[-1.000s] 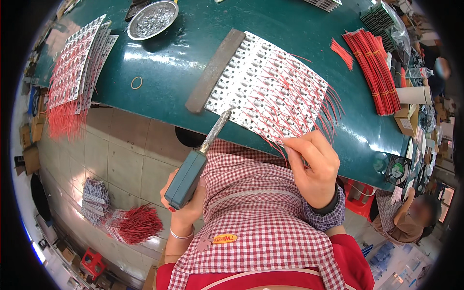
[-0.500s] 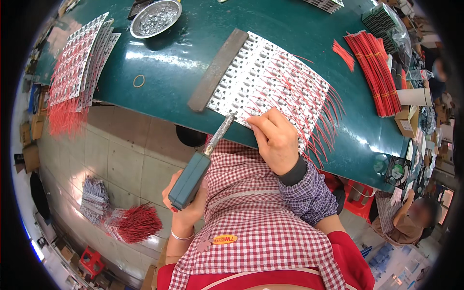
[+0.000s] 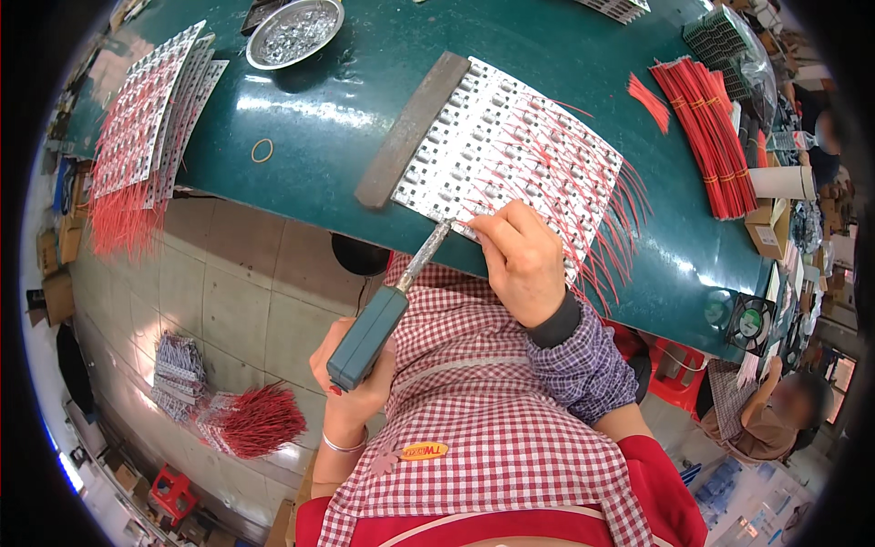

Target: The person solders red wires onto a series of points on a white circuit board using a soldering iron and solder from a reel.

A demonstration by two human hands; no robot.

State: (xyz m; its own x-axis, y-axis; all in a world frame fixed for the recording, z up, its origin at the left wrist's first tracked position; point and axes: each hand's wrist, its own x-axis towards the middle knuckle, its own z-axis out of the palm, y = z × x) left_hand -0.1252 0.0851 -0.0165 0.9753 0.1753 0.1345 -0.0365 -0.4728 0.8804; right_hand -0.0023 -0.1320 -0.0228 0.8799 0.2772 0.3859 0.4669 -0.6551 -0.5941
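Observation:
My left hand (image 3: 357, 394) is wrapped round the teal handle of a soldering iron (image 3: 369, 335). The iron's tip meets the near edge of a white circuit board panel (image 3: 447, 159), just left of my right fingertips. Pinched between the thumb and forefinger of my right hand (image 3: 530, 266) is a thin red wire, its end close to the tip. Rows of small dark and silver parts cover the panel, and many red wires (image 3: 565, 173) stick out over its right half. Along the panel's left edge lies a dark flat bar (image 3: 415, 132).
At the left, wired panels (image 3: 146, 118) overhang the green table (image 3: 310, 173). A metal bowl of silvery bits (image 3: 293, 35) and a rubber band (image 3: 262, 150) lie beyond. Red wire bundles (image 3: 706, 137) and a small fan (image 3: 749, 321) are right. Another person (image 3: 766, 415) sits at lower right.
The soldering iron has shifted slightly right, bringing its tip nearer my right fingertips. My right hand and the panel have barely moved.

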